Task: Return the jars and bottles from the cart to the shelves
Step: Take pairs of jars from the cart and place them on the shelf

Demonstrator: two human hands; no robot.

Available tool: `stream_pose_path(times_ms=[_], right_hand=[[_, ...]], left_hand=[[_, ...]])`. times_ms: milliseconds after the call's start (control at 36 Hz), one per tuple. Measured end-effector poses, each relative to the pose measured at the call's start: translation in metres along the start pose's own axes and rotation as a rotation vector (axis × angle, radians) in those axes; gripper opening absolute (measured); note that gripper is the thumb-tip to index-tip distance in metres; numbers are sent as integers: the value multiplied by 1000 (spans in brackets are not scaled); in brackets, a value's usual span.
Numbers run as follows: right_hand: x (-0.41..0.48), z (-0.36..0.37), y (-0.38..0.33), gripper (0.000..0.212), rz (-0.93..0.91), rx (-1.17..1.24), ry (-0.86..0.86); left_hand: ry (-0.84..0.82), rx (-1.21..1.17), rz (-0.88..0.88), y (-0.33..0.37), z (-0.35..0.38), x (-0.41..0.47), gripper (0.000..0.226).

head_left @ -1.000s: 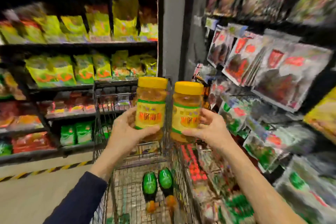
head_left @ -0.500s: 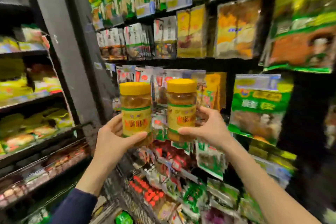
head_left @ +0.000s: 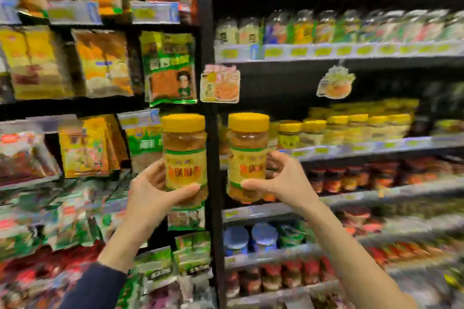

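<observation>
Supermarket shelving [head_left: 376, 148] fills the view, blurred; snack bags [head_left: 100, 65] are hung in the left bay, a row of yellow-lidded jars [head_left: 339, 128] is stocked in the right bay. Two matching jars are held upright, side by side but apart, in front of the black upright post [head_left: 208, 57]. The left jar [head_left: 184, 143] is gripped round its lower body by the left hand [head_left: 150, 193], thumb across the label; the right jar [head_left: 248, 143] is gripped likewise by the right hand [head_left: 286, 183]. Both are judged rigid, fairly heavy when full, smooth-walled so possibly slippery; glass or plastic cannot be told. Best taken round the labelled waist, not by the lid
</observation>
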State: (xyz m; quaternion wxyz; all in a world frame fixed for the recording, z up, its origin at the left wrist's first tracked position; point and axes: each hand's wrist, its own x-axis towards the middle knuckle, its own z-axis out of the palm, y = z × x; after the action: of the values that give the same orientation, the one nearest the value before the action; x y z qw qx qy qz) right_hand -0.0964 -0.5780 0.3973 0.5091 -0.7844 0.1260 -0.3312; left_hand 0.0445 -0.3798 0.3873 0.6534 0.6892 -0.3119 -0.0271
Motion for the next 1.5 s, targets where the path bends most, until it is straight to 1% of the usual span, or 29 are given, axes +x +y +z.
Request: stream_pose_path(times_ms=[28,56,83,167,194,222,278,333,417,472,556,611,667,722,778,861,944,1167,1250,1361,1500], right_hand=[[-7,-18,2,67,9,-17,46],[-14,-37,4,77,14,-34,87],[-21,-55,6,81,19,-40,117],[-42,-109,10,83,19,-82,209],[-48,-127,12,83,18,-92,235],[-55,-145,14,78,19,-103,263],[-69,-182,19,65,25,-132,317],[-81,-218,25,59,23,-159,363],[-95,-270,32,51,12,-201,389],[-101,-299,36,49,11,-237,411],[-110,-354,45,49,11,-274,455],[-113,-386,51,50,21,-289,481],[-116,-414,57,52,34,-300,498],[-116,-439,65,58,49,-305,512],[-113,-462,73,60,56,-307,518],[-104,-489,86,55,49,-314,521],[-90,-513,102,53,40,-312,515],[-29,-570,152,55,31,-266,492],[-2,-591,167,60,42,-255,459],[30,-614,186,75,57,-246,442],[60,-636,206,75,63,-226,414]], left_hand=[[-38,-14,19,4,19,1,55],[-69,-32,35,9,39,1,54],[-108,-48,57,13,58,3,55],[-224,-95,81,23,111,3,63],[-259,-122,94,27,129,2,66],[-290,-146,100,31,148,1,66],[-351,-158,115,43,189,-4,61],[-404,-185,127,52,230,-9,60],[-460,-226,121,63,290,-15,65],[-479,-236,120,68,325,-20,67],[-513,-244,108,78,387,-25,77],[-537,-262,100,84,423,-26,78],[-551,-274,94,90,455,-28,76],[-565,-273,102,94,483,-27,65],[-565,-277,100,98,510,-24,61],[-574,-284,90,103,546,-16,67],[-562,-256,99,105,578,-3,68],[-511,-209,137,93,656,56,76],[-502,-196,135,91,683,80,78],[-481,-185,129,90,711,104,80],[-454,-173,93,85,739,125,82]])
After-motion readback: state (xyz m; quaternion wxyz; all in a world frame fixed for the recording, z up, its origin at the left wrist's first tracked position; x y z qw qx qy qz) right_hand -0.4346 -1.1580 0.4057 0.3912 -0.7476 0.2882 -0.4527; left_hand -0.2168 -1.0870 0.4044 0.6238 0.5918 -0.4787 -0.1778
